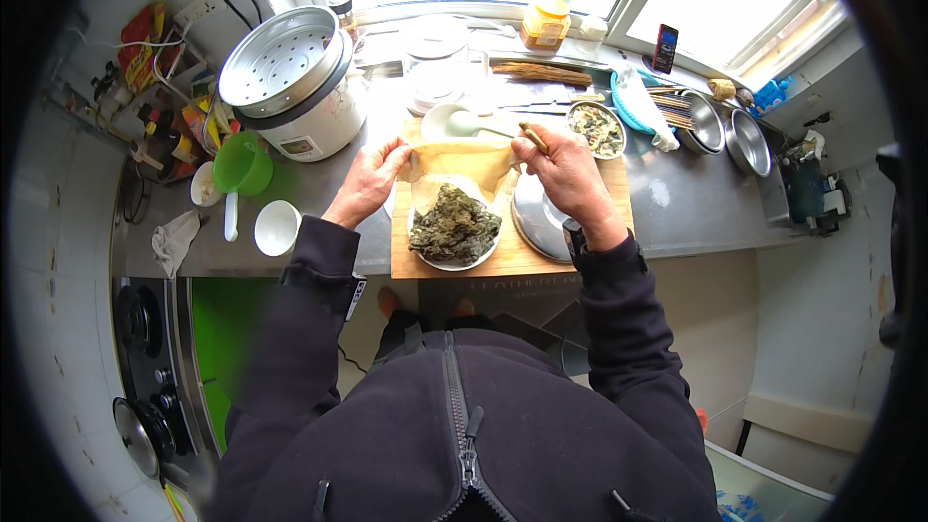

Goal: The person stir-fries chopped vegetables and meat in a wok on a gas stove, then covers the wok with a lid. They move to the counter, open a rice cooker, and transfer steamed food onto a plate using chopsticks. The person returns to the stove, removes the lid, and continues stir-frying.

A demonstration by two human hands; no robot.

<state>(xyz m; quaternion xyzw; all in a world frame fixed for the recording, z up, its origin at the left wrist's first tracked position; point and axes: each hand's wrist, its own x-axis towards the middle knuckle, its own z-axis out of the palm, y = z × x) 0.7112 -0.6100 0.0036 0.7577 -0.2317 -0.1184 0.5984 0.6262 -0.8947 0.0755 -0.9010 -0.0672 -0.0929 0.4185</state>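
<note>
My left hand [373, 180] pinches the left upper corner of a thin yellowish sheet [464, 154]; whether it is food skin or cloth I cannot tell. My right hand [569, 177] grips its right corner and also holds a short brown stick-like handle [534, 138]. Between the hands the sheet hangs stretched, its lower part reaching a crumpled dark-green leafy sheet [455, 226], perhaps seaweed. That heap rests in a white dish [475, 259] on a wooden cutting board [406, 246]. Under my right forearm lies a round metal lid [533, 214], partly hidden.
Beyond the sheet are a pale ladle [462, 122] and a metal bowl of mixed food [596, 129]. To the left stand a rice cooker [308, 127] with a steamer insert, a green dipper [243, 165] and a white bowl [278, 228]. Steel bowls [749, 143] sit at the right.
</note>
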